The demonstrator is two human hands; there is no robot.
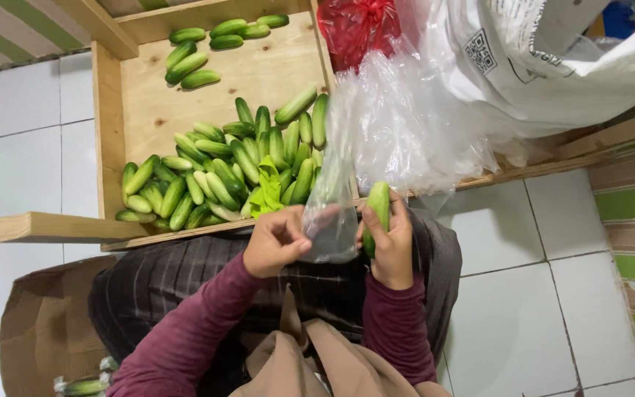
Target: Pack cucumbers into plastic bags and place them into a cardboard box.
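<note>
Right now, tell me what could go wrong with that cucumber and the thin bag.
The left hand pinches only an edge of the clear plastic bag, so its mouth may collapse shut. The cucumber in the right hand sits outside the bag and might slip past onto the tiled floor.

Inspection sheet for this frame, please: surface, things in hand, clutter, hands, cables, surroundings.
Surface: wooden crate, bare board showing at the back.
Things in hand: cucumber upright in the right hand; clear bag pinched by the left hand.
Clutter: cucumber pile in the crate; green leaf among it.
Hands: both closed on their things.
Cables: nothing seen.
Surroundings: white tiled floor, red bag, white sack, cardboard box.
</note>
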